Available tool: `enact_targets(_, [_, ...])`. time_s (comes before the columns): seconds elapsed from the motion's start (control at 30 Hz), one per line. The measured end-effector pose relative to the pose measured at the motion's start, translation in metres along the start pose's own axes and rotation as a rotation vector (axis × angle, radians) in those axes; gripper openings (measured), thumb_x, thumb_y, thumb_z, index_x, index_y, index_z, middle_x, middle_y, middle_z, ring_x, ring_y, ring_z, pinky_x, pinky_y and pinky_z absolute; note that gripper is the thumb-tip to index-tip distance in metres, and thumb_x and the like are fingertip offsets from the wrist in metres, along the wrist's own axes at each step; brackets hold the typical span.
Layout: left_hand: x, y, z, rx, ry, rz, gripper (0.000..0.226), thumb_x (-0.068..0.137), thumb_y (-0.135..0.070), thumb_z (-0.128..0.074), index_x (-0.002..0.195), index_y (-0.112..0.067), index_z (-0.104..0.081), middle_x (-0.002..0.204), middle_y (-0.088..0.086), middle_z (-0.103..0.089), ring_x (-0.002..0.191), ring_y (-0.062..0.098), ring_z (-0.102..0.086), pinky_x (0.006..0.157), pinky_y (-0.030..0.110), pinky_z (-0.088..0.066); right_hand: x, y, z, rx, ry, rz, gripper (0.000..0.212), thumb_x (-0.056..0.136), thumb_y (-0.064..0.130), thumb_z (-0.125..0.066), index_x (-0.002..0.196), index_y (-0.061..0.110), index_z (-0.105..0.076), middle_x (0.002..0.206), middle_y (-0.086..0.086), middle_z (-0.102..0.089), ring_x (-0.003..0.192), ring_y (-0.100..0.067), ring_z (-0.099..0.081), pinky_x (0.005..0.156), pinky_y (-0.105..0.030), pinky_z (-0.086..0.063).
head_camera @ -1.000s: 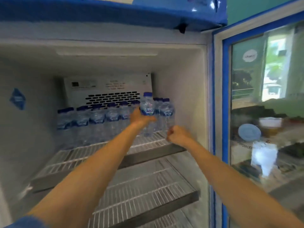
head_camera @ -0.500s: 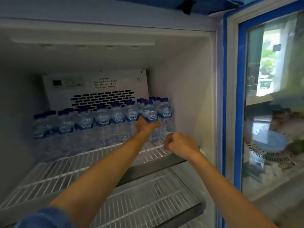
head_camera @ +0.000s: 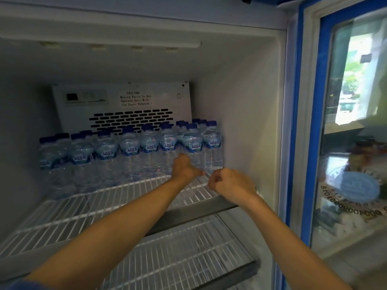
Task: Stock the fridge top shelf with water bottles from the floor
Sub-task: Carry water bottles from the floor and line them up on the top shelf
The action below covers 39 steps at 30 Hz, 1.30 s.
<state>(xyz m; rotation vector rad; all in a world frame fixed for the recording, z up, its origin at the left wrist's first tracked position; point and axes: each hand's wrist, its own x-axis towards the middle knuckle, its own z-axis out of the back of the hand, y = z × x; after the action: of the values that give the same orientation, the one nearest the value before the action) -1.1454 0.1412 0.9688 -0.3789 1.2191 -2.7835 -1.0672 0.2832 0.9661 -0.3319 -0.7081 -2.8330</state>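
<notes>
Several clear water bottles with blue caps and AQUA labels [head_camera: 129,149] stand in rows at the back of the top wire shelf [head_camera: 104,201]. My left hand [head_camera: 184,168] reaches to the lower part of the front bottle second from the right [head_camera: 192,143], which stands upright on the shelf; the thumb sticks out to the right and the fingers are hidden behind the hand. My right hand [head_camera: 230,185] hovers over the shelf's front right corner, curled into a fist with nothing in it. A last bottle [head_camera: 212,143] stands by the right wall.
The front half of the top shelf is bare wire. A second wire shelf [head_camera: 188,248] lies below it. The vent panel with a caution label [head_camera: 134,99] fills the back wall. The blue-framed glass door [head_camera: 314,122] stands open at the right.
My left hand has lowered the bottle into the front row and slid down to its base. My right fist stayed near the shelf's front right corner. The view moved closer.
</notes>
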Motion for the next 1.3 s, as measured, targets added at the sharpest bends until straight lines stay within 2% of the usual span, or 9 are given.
enact_targets(0.1, [0.000,0.001,-0.001,-0.004,-0.028,-0.007,0.086,0.071,-0.022,-0.083,0.136,0.001,-0.032,0.128,0.016,-0.052,0.116,0.028,-0.053,0.080,0.023,-0.043,-0.001,-0.001,-0.001,-0.008,-0.023,0.016,0.023,0.087,0.038,-0.058,0.105,0.029,-0.068,0.115,0.004,-0.067,0.103,-0.021,-0.061,0.079,-0.029,-0.044])
enact_targets(0.27, [0.000,0.002,-0.003,-0.005,-0.033,-0.038,0.092,0.070,-0.024,-0.083,0.138,0.004,-0.029,0.135,0.019,-0.047,0.123,0.030,-0.049,0.094,0.029,-0.045,-0.001,-0.002,-0.002,-0.019,-0.057,0.042,0.023,0.087,0.039,-0.056,0.104,0.030,-0.069,0.114,0.005,-0.068,0.101,-0.020,-0.062,0.076,-0.028,-0.043])
enact_targets(0.57, [-0.001,0.001,-0.004,0.006,-0.029,-0.049,0.088,0.069,-0.024,-0.084,0.136,0.003,-0.034,0.130,0.018,-0.053,0.118,0.030,-0.053,0.090,0.029,-0.046,-0.002,-0.001,-0.002,-0.025,-0.062,0.038,0.023,0.088,0.039,-0.056,0.104,0.029,-0.069,0.112,0.005,-0.068,0.101,-0.020,-0.062,0.078,-0.029,-0.043])
enact_targets(0.8, [-0.015,-0.008,0.004,0.144,0.080,-0.033,0.097,0.077,-0.026,-0.078,0.147,0.002,-0.016,0.148,0.015,-0.034,0.135,0.028,-0.037,0.106,0.028,-0.035,-0.004,0.003,0.000,-0.073,-0.083,0.033,0.025,0.087,0.036,-0.054,0.104,0.026,-0.069,0.109,0.001,-0.069,0.098,-0.022,-0.062,0.072,-0.028,-0.040])
enact_targets(0.87, [-0.024,-0.013,0.012,0.206,0.135,-0.013,0.091,0.080,-0.029,-0.074,0.146,0.000,-0.020,0.148,0.014,-0.033,0.135,0.027,-0.037,0.107,0.029,-0.035,-0.006,0.003,-0.001,-0.089,-0.161,0.047,0.025,0.089,0.035,-0.052,0.100,0.022,-0.071,0.101,-0.003,-0.071,0.091,-0.026,-0.063,0.067,-0.028,-0.037])
enact_targets(0.93, [-0.033,-0.014,0.022,0.285,0.166,-0.002,0.075,0.083,-0.032,-0.071,0.141,-0.003,-0.033,0.142,0.013,-0.042,0.128,0.028,-0.045,0.103,0.033,-0.041,-0.011,0.000,-0.009,-0.003,-0.412,0.120,0.028,0.091,0.030,-0.050,0.084,0.012,-0.070,0.080,-0.009,-0.069,0.072,-0.030,-0.062,0.058,-0.027,-0.032])
enact_targets(1.03, [-0.055,-0.004,0.044,0.429,0.221,0.008,0.063,0.085,-0.036,-0.067,0.135,-0.005,-0.046,0.137,0.011,-0.050,0.121,0.028,-0.051,0.097,0.033,-0.044,-0.026,-0.002,-0.022,0.121,-0.749,0.238,0.035,0.088,0.023,-0.046,0.059,0.008,-0.058,0.051,-0.010,-0.055,0.043,-0.020,-0.041,0.048,-0.021,-0.020])
enact_targets(1.17, [-0.103,0.024,0.083,0.352,0.102,-0.070,0.037,0.085,-0.029,-0.068,0.117,-0.010,-0.064,0.116,0.009,-0.065,0.106,0.023,-0.061,0.090,0.027,-0.047,-0.042,0.030,-0.050,0.219,-0.711,0.270,0.018,0.082,0.018,-0.056,0.080,0.008,-0.071,0.070,-0.013,-0.068,0.069,-0.033,-0.060,0.065,-0.036,-0.044])
enact_targets(1.3, [-0.163,0.069,0.126,0.371,-0.253,-0.262,0.022,0.084,-0.010,-0.061,0.105,-0.007,-0.070,0.102,0.011,-0.072,0.098,0.022,-0.067,0.081,0.020,-0.044,-0.093,0.096,-0.093,0.492,-0.605,0.565,0.022,0.086,0.012,-0.056,0.102,0.007,-0.069,0.094,-0.008,-0.070,0.093,-0.028,-0.060,0.082,-0.038,-0.048])
